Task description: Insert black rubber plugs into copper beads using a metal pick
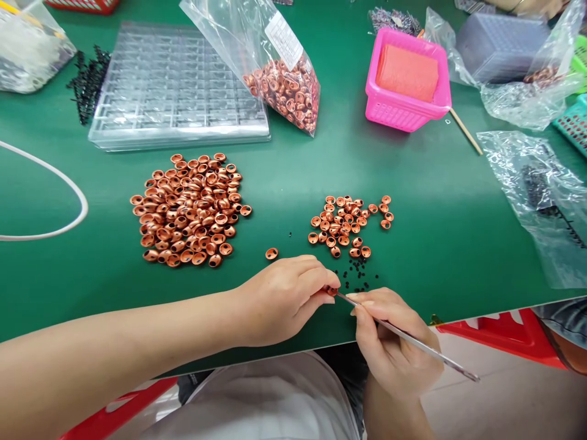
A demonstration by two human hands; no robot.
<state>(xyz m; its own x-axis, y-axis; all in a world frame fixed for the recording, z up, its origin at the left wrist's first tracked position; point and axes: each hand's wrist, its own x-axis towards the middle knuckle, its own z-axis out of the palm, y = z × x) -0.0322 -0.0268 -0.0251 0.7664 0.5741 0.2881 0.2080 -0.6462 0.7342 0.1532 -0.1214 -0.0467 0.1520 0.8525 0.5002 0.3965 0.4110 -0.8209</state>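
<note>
My left hand (287, 299) pinches a small copper-coloured cup (331, 291) between thumb and fingertips, close to the table's front edge. In my right hand (394, 336) is a thin metal rod-like tool (413, 340), held like a pen, its tip at the cup. Just beyond my hands lie tiny black discs (359, 269), loosely scattered. A smaller group of copper cups (342, 223) lies behind the discs. One lone copper cup (271, 253) rests beyond my left wrist, and a large pile of copper cups (188, 211) spreads farther left. Fingers partly hide the gripped cup.
Stacked clear plastic trays (183, 91) stand at the back left, beside black parts (89, 82). A clear bag of copper cups (293, 91) leans near them. At back right are a pink basket (408, 110) holding an orange-red block, a wooden stick (465, 131) and plastic bags (536, 201).
</note>
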